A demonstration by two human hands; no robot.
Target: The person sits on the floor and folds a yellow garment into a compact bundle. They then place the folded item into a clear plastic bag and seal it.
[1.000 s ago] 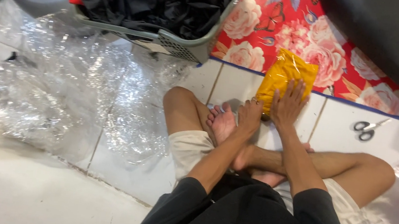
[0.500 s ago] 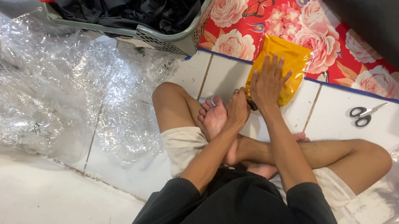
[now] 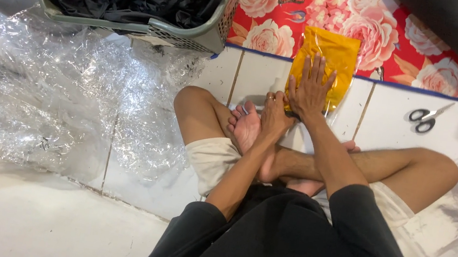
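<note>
Right hand (image 3: 310, 92) flat on yellow packet (image 3: 323, 55), floor

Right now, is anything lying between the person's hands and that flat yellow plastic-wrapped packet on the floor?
Nothing visible: the right hand lies flat on the yellow plastic-wrapped packet, and the left hand touches its near edge.

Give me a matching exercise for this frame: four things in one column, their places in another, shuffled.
Things:
1. yellow packet
2. scissors
3. grey basket
4. clear plastic sheet

Places:
A. on white tile at far right
B. under the right hand
C. spread over the floor at left
D. top left, filled with black plastic

Pairs: 1-B, 2-A, 3-D, 4-C
</note>
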